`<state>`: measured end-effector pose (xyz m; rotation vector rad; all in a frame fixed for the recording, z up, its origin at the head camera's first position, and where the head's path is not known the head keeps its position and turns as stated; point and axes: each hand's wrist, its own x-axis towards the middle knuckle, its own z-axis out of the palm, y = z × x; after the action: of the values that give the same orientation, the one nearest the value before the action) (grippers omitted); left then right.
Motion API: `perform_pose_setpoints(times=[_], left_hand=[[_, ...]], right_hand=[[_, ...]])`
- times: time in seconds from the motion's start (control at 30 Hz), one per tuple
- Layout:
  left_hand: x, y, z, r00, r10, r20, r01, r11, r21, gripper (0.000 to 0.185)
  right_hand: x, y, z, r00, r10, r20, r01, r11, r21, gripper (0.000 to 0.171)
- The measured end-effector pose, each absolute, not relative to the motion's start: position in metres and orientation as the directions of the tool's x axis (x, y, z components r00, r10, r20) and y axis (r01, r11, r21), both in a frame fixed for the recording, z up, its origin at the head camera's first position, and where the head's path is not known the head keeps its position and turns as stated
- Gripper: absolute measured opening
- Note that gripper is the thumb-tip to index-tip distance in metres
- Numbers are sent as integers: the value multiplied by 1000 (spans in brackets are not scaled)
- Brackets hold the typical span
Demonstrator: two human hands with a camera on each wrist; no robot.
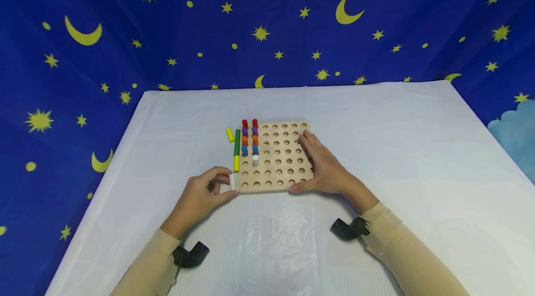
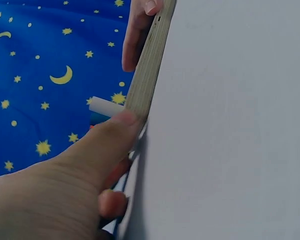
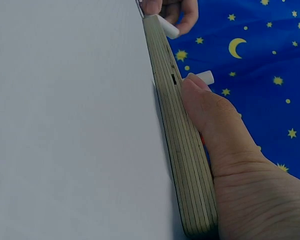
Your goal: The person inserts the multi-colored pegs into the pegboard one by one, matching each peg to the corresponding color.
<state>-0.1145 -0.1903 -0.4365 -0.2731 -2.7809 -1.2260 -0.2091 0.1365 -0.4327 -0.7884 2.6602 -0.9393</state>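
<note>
A wooden pegboard (image 1: 279,156) with rows of round holes lies on the table. Red, purple, orange and blue pegs (image 1: 255,140) stand in its two leftmost columns; a white peg (image 1: 255,160) stands below the blue one in the second column. At the board's left edge, my left hand (image 1: 200,198) pinches another white peg (image 1: 233,182) between thumb and fingers. This peg lines up with a yellow peg (image 1: 236,164) and green pegs (image 1: 237,142) lying along that edge. My right hand (image 1: 326,166) rests against the near right corner, fingers stretched along the right side, thumb (image 3: 210,112) on the near edge.
A loose yellow peg (image 1: 230,135) lies on the table left of the green ones. The white-covered table (image 1: 376,124) meets a blue curtain (image 1: 292,22) with stars and moons behind it. Dark curved devices (image 1: 191,255) are worn at both wrists.
</note>
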Motion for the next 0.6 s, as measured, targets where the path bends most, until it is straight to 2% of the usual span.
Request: perform_pose_setpoints(times=[0.23,0.47,0.6], left_hand=[[-122,-191,-435,-990,75,116,138,514,847,41],[-134,-181,-430,-986,84,143,166,437,884,40],[-144,-173,-428,-982,92,166,190,456,869,38]], right_hand=[[-210,137,-431,-836,-549,-14,-420,656,-626,139],[-210,138,-432,-833,-553,-7,-426,649,-630,139],[-209,137,-435,-835,-550,-11,-423,655,-626,139]])
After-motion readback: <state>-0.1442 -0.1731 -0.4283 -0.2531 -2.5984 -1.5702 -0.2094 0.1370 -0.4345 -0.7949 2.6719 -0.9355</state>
